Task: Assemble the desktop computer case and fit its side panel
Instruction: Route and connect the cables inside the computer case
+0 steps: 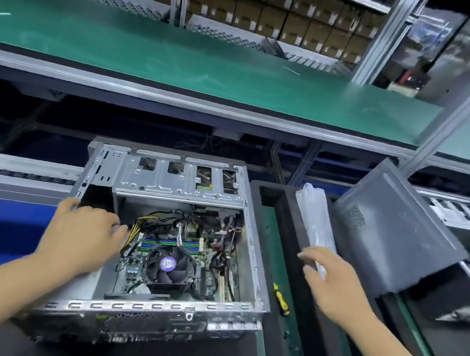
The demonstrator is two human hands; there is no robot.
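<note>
An open desktop computer case lies on its side in front of me, its motherboard, CPU fan and cables showing. My left hand rests inside the case on its left part, fingers loosely spread. My right hand hovers to the right of the case with relaxed fingers, over the lower end of a clear plastic-wrapped bundle. A grey side panel leans tilted at the right, beyond my right hand.
A black foam tray lies right of the case, with a yellow-handled screwdriver in its green slot. A green conveyor shelf runs above. A metal upright stands at the right. Another case sits far right.
</note>
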